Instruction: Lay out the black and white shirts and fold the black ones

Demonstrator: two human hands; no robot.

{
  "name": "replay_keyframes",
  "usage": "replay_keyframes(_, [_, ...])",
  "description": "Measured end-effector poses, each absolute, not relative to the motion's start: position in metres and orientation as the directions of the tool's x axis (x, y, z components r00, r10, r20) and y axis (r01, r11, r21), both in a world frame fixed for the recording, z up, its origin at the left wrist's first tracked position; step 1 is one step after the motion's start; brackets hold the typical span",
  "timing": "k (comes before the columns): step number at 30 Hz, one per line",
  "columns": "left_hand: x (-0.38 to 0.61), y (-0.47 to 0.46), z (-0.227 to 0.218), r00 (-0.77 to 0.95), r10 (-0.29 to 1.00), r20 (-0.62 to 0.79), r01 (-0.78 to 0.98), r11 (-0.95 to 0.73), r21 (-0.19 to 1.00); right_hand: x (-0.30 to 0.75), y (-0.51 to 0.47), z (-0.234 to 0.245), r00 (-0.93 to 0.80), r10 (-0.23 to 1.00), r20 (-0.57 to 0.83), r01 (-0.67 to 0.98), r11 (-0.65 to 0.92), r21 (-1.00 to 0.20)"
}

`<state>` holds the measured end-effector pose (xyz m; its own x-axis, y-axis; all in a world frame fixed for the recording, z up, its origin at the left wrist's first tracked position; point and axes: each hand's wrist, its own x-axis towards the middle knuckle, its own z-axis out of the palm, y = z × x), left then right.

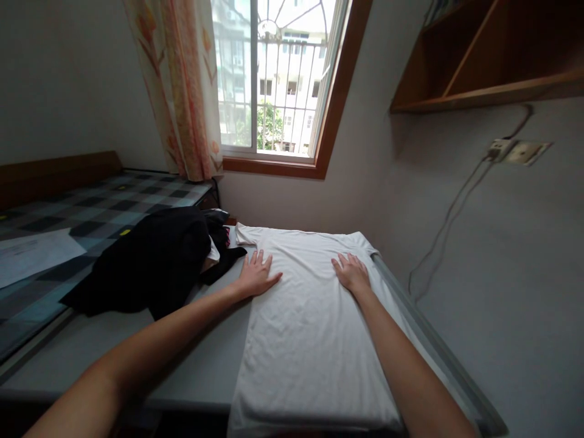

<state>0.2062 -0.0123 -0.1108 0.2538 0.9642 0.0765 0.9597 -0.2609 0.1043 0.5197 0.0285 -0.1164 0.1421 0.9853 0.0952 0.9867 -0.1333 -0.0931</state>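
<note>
A white T-shirt [314, 328] lies spread out on the table [196, 359], its sleeves at the far end and its lower edge hanging over the near side. My left hand [256, 275] rests flat on the shirt's left side, fingers spread. On the upper right part, my right hand [352, 272] presses the cloth with its palm down and fingers stretched out. Small wrinkles run through the fabric between and below both hands. Neither hand grips anything.
Dark clothes [155, 261] are heaped left of the shirt. Beyond them is a bed with a checkered cover [91, 204] and a paper sheet [36, 252]. A wall borders the table's right side, with a socket [524, 152] and hanging cable. A window [283, 79] is ahead.
</note>
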Motion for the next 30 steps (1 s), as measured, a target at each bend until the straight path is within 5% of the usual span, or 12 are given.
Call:
replay_keyframes(11, [0.204, 0.025, -0.108, 0.202, 0.978, 0.056, 0.964, -0.209, 0.166, 0.5, 0.006, -0.111, 0.143, 0.987, 0.069, 0.983, -0.134, -0.123])
replay_keyframes(23, [0.201, -0.003, -0.103, 0.241, 0.946, 0.216, 0.956, -0.27, 0.115, 0.495, -0.012, -0.114, 0.075, 0.996, 0.057, 0.992, -0.069, -0.103])
replay_keyframes(30, [0.199, -0.067, -0.096, 0.555, 0.807, 0.203, 0.794, -0.587, 0.161, 0.498, -0.018, -0.114, 0.084, 0.968, 0.239, 0.984, -0.043, -0.17])
